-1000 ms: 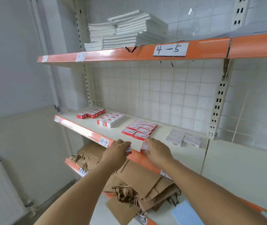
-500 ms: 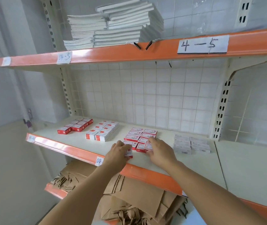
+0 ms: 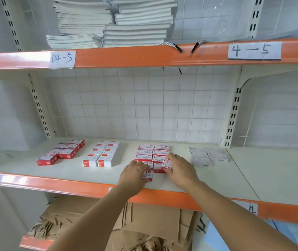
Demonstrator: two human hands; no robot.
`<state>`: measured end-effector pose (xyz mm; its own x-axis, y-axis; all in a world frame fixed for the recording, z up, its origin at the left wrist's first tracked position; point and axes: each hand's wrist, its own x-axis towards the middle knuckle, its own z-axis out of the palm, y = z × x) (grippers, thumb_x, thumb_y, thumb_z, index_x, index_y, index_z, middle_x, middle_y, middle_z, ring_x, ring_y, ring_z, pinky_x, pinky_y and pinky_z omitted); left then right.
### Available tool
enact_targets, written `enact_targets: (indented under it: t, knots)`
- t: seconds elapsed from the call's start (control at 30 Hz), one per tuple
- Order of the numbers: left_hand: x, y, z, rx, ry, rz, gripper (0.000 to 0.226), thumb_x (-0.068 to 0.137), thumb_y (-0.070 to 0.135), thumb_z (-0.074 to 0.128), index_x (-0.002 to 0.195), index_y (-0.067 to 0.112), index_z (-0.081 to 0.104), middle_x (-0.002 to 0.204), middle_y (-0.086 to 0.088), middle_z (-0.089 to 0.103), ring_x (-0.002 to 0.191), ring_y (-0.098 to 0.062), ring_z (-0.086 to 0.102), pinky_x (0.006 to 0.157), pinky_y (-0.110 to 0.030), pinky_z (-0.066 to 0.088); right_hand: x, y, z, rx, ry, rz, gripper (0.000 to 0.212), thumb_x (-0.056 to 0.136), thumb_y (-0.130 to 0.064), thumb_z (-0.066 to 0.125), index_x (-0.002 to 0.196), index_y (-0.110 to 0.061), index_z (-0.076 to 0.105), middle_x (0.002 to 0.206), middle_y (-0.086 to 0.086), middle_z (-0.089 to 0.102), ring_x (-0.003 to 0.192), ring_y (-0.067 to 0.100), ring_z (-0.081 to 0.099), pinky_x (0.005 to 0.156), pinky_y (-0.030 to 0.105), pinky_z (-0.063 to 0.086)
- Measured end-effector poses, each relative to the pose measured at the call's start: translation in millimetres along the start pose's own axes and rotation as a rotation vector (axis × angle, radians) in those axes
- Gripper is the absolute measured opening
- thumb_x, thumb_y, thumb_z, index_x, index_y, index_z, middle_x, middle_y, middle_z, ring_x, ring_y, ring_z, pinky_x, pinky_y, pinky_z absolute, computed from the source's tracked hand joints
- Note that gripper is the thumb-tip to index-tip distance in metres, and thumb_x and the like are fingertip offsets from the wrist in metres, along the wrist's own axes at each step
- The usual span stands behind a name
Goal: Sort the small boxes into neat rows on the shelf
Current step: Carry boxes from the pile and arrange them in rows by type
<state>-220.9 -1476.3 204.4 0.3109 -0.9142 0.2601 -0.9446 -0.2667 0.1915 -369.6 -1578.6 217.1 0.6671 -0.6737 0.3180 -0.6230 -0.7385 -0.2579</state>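
Observation:
Small boxes lie in groups on the cream shelf (image 3: 66, 171) with an orange front lip. Red boxes (image 3: 63, 153) sit at the left, white-and-red boxes (image 3: 103, 154) beside them, a red-and-white block (image 3: 151, 153) in the middle and pale grey boxes (image 3: 208, 155) at the right. My left hand (image 3: 135, 173) grips one small box (image 3: 149, 175) at the front of the middle block. My right hand (image 3: 178, 168) holds another small box (image 3: 166, 164), tilted up, at the block's front right corner.
Stacked grey booklets (image 3: 112, 24) fill the upper shelf, labelled 04-5 (image 3: 62, 57) and 4-5 (image 3: 253, 50). Brown paper bags (image 3: 144, 223) lie on the shelf below. Bare shelf surface stretches to the right (image 3: 271, 174) past a metal upright (image 3: 233, 113).
Both hands have moved from the shelf's front lip inward to the middle block with their boxes. The right hand's box is now tilted up. The view has moved closer.

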Motion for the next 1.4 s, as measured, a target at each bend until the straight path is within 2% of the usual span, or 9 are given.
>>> enact_targets:
  t: [0.23,0.43,0.53,0.77,0.93,1.1,1.4]
  knots:
    - [-4,-3,-1,0.083,0.036,-0.027,0.048,0.089,0.045,0.056,0.134,0.031,0.046,0.139,0.008,0.044,0.129,-0.015,0.035,0.106,-0.029,0.028,3,-11,0,0.011,-0.016,-0.032,0.041,0.093,-0.024,0.053,0.131,-0.016,0.041,0.125,0.002,0.054,0.111,0.021,0.053,0.081,0.033,0.046]
    - [-22,-22,-19,0.140,0.008,-0.150,0.056,0.094,0.060,0.033,0.142,0.030,0.035,0.147,0.006,0.038,0.137,-0.017,0.029,0.113,-0.035,0.020,6,-32,2,0.030,-0.031,-0.111,0.043,0.093,-0.027,0.053,0.134,-0.017,0.042,0.130,0.001,0.054,0.117,0.021,0.052,0.088,0.034,0.046]
    - [-41,-41,-32,0.159,-0.013,-0.221,0.059,0.094,0.061,0.027,0.143,0.029,0.033,0.149,0.004,0.035,0.139,-0.019,0.026,0.116,-0.038,0.016,8,-52,5,0.043,-0.031,-0.155,0.040,0.094,-0.027,0.054,0.131,-0.016,0.044,0.128,0.001,0.055,0.115,0.021,0.053,0.086,0.035,0.047]
    - [-96,-99,-57,0.176,-0.010,-0.353,0.061,0.093,0.063,0.025,0.144,0.029,0.033,0.152,0.002,0.032,0.141,-0.020,0.024,0.117,-0.041,0.016,8,-127,25,0.098,-0.037,-0.250,0.044,0.093,-0.030,0.056,0.132,-0.018,0.044,0.123,0.001,0.057,0.111,0.020,0.055,0.079,0.031,0.044]
    - [-129,-154,-77,0.191,0.016,-0.369,0.059,0.093,0.062,0.029,0.142,0.028,0.036,0.149,0.003,0.036,0.139,-0.019,0.026,0.114,-0.037,0.019,11,-188,46,0.109,-0.056,-0.289,0.043,0.092,-0.031,0.057,0.130,-0.018,0.045,0.126,0.001,0.056,0.113,0.021,0.054,0.085,0.033,0.047]
    - [-158,-215,-98,0.228,0.004,-0.355,0.058,0.094,0.061,0.029,0.142,0.028,0.035,0.149,0.003,0.037,0.138,-0.019,0.028,0.113,-0.036,0.019,20,-255,65,0.120,-0.045,-0.249,0.045,0.092,-0.031,0.056,0.133,-0.018,0.044,0.128,0.003,0.055,0.118,0.023,0.052,0.090,0.034,0.044]
    - [-174,-302,-118,0.205,-0.020,-0.325,0.058,0.095,0.059,0.027,0.143,0.028,0.033,0.150,0.002,0.035,0.139,-0.019,0.025,0.114,-0.037,0.018,30,-333,99,0.105,-0.025,-0.185,0.043,0.091,-0.030,0.060,0.131,-0.022,0.048,0.127,-0.003,0.048,0.115,0.019,0.049,0.084,0.033,0.046]
